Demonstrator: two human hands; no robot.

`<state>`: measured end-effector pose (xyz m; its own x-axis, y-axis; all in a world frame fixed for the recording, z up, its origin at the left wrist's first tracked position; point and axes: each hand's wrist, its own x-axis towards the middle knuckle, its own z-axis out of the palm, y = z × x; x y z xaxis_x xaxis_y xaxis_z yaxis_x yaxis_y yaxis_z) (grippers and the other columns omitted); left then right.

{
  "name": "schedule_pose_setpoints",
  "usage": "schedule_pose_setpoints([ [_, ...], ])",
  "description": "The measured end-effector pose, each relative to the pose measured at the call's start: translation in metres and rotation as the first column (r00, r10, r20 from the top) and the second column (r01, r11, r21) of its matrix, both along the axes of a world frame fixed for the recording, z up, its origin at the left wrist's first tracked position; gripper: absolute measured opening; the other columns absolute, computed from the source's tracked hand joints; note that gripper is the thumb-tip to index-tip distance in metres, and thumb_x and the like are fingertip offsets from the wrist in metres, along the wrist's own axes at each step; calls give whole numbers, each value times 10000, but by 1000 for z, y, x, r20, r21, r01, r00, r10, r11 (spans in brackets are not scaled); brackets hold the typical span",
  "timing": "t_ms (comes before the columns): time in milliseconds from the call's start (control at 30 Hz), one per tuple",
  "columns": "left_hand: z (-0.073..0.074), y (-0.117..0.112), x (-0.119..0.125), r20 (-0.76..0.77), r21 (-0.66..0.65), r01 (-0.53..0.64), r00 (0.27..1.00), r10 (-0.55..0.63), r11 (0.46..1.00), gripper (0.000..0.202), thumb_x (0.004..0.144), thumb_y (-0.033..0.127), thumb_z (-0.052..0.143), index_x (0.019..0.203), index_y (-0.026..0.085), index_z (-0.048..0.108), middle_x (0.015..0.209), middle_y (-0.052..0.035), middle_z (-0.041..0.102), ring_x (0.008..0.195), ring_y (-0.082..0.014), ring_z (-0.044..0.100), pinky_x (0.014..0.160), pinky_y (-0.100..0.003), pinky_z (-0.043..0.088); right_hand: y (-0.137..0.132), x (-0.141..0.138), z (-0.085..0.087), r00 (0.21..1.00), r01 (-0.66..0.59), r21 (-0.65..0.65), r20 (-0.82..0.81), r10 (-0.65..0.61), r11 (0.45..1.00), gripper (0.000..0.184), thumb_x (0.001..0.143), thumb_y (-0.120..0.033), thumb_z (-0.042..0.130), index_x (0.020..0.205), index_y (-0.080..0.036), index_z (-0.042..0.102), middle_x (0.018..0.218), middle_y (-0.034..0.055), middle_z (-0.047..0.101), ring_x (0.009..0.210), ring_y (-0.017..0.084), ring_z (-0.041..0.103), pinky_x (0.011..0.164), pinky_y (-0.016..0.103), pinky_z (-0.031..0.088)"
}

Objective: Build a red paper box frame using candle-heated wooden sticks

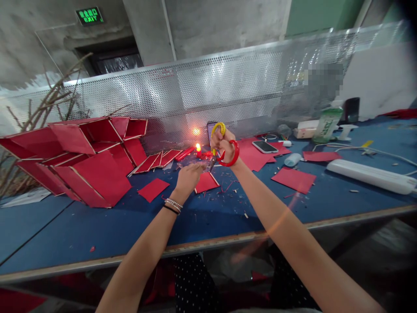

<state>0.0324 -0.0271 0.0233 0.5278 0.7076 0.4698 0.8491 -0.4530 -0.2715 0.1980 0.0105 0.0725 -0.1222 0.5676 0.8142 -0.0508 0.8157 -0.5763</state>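
Note:
My right hand (224,145) is closed around scissors (235,152) with red and yellow loop handles. Their dark blades (212,163) point down and to the left. My left hand (189,177) is right beside the blades, its fingers pressed together; whatever they may pinch is too small to make out. Below the blades lies a red card piece (206,182) with pale strips along its edges. A lit candle (198,153) burns just beyond my hands.
A large structure of red panels (97,174) stands at left, before dry branches (42,104). Red sheets (295,179), a phone (264,147), a green-labelled bottle (327,126) and a white power strip (371,176) lie or stand to the right. A perforated metal screen (228,87) bounds the blue table (130,234).

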Motion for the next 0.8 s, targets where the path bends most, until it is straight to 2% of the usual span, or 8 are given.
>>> schedule_pose_setpoints([
  [100, 0, -2, 0, -23, 15, -10, 1000, 10, 1000, 348, 904, 167, 374, 1195, 228, 556, 1052, -73, 642, 931, -179, 575, 765, -281, 430, 5, 0, 0, 985, -121, -15, -127, 118, 993, 270, 762, -532, 398, 728, -269, 348, 603, -43, 214, 490, 146, 228, 482, 307, 316],
  [200, 2, -3, 2, -48, 5, -30, 998, 30, 1000, 338, 897, 162, 372, 1168, 215, 568, 1016, -78, 643, 901, -189, 578, 720, -285, 432, 7, -2, 1, 981, -152, -29, -130, 147, 988, 315, 722, -578, 432, 751, -273, 364, 603, -42, 242, 502, 152, 260, 500, 316, 342],
  [367, 2, -4, 4, -58, -10, -85, 995, 85, 996, 338, 902, 166, 345, 1158, 198, 564, 974, -81, 639, 863, -192, 593, 669, -279, 429, -1, -8, 4, 981, -138, -65, -150, 127, 988, 301, 690, -561, 461, 801, -284, 420, 669, 6, 384, 609, 199, 408, 589, 371, 419],
  [467, 2, -4, 4, -69, -9, -95, 993, 94, 995, 333, 898, 161, 346, 1145, 198, 566, 956, -80, 637, 860, -194, 594, 673, -278, 427, -3, -9, 4, 980, -137, -55, -151, 128, 989, 285, 690, -545, 460, 805, -285, 435, 709, 28, 427, 661, 215, 444, 641, 395, 435],
  [667, 4, -6, 6, -63, 4, -103, 993, 103, 995, 351, 907, 154, 317, 1145, 202, 571, 989, -97, 630, 894, -192, 575, 711, -286, 424, 3, -7, 0, 982, -135, -37, -136, 129, 990, 263, 715, -541, 443, 758, -283, 416, 643, 4, 342, 563, 193, 366, 562, 379, 407],
  [800, 3, -7, 7, -86, 1, -89, 992, 88, 996, 358, 904, 146, 320, 1164, 191, 561, 1030, -102, 626, 924, -192, 568, 729, -283, 421, 5, -5, -3, 994, -61, -63, -94, 54, 996, 246, 729, -505, 457, 711, -277, 364, 613, -9, 305, 533, 184, 336, 529, 362, 385],
])
